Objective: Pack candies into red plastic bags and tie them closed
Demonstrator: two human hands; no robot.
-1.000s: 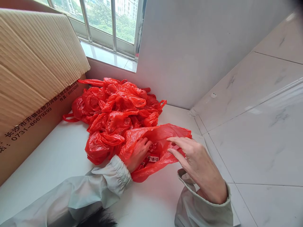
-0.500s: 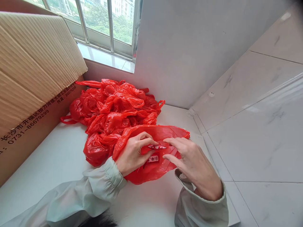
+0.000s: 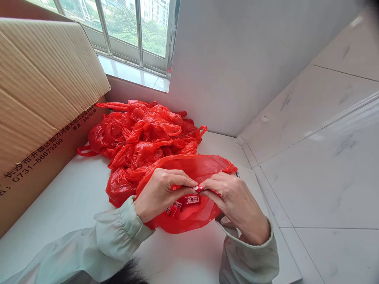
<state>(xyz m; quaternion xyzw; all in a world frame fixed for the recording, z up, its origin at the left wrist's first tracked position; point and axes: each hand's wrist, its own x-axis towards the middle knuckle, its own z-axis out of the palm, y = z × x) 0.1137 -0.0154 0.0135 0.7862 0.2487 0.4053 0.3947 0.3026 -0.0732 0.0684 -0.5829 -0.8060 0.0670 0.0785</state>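
Observation:
An opened red plastic bag point(image 3: 189, 225) lies spread on the white table, its mouth facing up. Over it, my left hand point(image 3: 161, 193) pinches a small red wrapped packet point(image 3: 198, 189) with white marks between thumb and fingers. From the other side, the thumb and fingers of my right hand point(image 3: 232, 197) close on the packet's right end. Beneath my hands, a red printed packet point(image 3: 192, 199) rests in the bag. A second red packet point(image 3: 173, 210) is beside it, close below my left fingers. Their contents do not show.
Several crumpled red plastic bags point(image 3: 148, 134) are heaped behind the opened one. A large cardboard box point(image 3: 47, 83) with printed text stands on the left. A barred window point(image 3: 139, 35), a grey wall point(image 3: 237, 59) and marble-look tiles point(image 3: 325, 169) bound the white table point(image 3: 71, 197).
My right hand, apart from the packet before, has closed on its right end. My left hand has shifted slightly left, and the second packet in the bag now shows.

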